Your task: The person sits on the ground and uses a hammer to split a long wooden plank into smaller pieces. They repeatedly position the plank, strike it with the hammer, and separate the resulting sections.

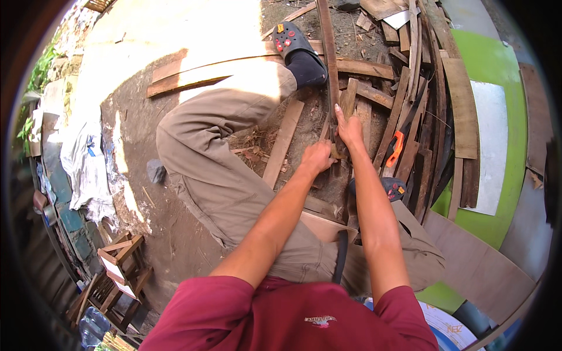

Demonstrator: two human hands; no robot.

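Note:
A long, narrow wooden plank (328, 52) runs away from me between my legs, its near end by my hands. My right hand (350, 130) is closed on the plank's right side, one finger stretched along it. My left hand (318, 157) is closed just to the left and nearer to me, by a small tan piece of wood (336, 153) at the plank's near end. What its fingers wrap round is partly hidden. Beneath both hands, more wooden pieces lie on the dirt ground.
A pile of wood strips (404, 111) lies to the right, with an orange-handled tool (396, 148) on it. Boards (461, 108) rest on a green sheet (508, 88). Planks (205, 69) lie under my outstretched leg. A small wooden stool (126, 269) and white cloth (88, 167) are at left.

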